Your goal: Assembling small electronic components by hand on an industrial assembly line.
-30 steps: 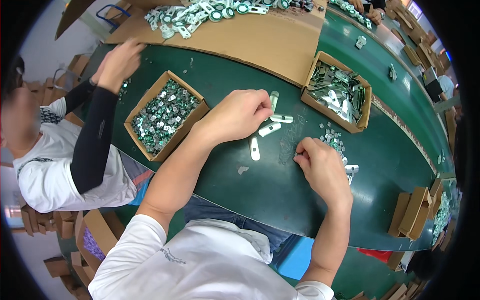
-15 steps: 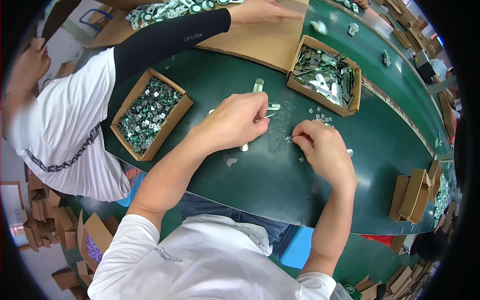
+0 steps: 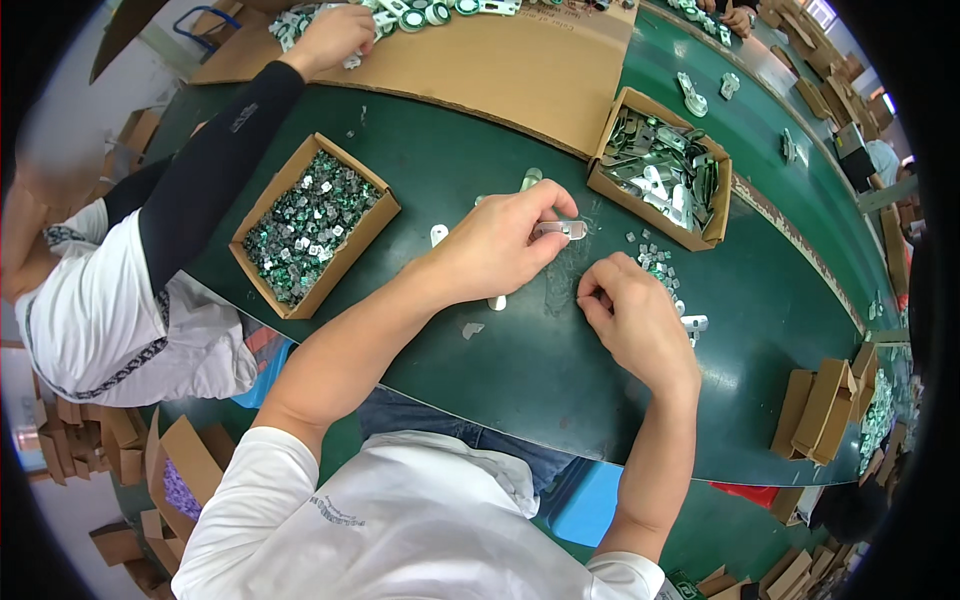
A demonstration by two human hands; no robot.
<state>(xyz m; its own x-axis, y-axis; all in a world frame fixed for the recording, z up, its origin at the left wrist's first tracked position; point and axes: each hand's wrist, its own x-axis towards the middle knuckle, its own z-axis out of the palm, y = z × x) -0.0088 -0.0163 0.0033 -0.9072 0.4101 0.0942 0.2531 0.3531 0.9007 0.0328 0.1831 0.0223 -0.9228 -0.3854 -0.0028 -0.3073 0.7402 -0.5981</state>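
My left hand pinches a small flat metal plate, silver with a rounded end, between thumb and fingers above the table. Close by to its right, my right hand has thumb and forefinger pressed together; whether a small piece is between them is hidden. Loose small clear square pieces lie just beyond the right hand. A metal part rests by its outer side. Around the left hand are more metal plates: one beyond it, another to its left.
An open cardboard box of small clear and green pieces stands on the left. At the far right is a box of metal plates. A co-worker's sleeved arm reaches over cardboard toward piled parts. Beyond runs a green belt with several parts.
The plate in my left hand now shows its flat face. My right fingers have closed and left the small piece they were at. The co-worker's arm swung back left to the pile.
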